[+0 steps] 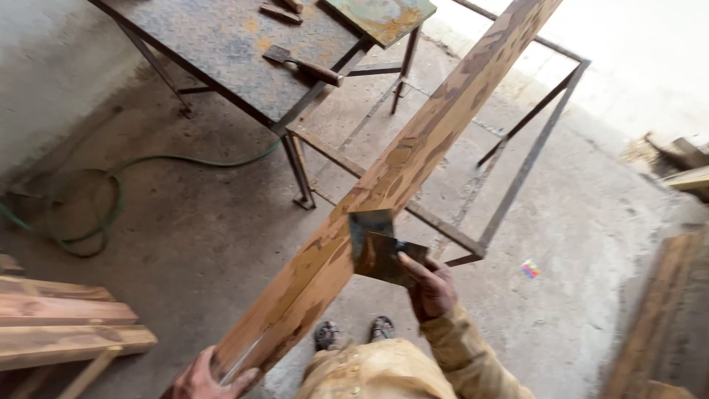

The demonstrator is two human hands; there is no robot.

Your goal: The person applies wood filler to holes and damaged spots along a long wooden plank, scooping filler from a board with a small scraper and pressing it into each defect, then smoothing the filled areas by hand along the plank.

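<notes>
Plank (384,177) is running from 7 o'clock near me up to 1 o'clock, resting on the steel frame (528,159). I'm gripping its near end with my left hand (210,377), fingers wrapped around it. My right hand (432,288) is pinching a flat metal scraper (377,247) against its side. Looks stiff, long and fairly heavy, so I'd say hold it low at the end.

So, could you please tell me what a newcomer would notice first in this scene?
A long wooden plank runs diagonally across the middle, its near end gripped by the left hand. The right hand presses a flat metal scraper against the plank's side. A metal table stands behind, a green hose beside it.
</notes>
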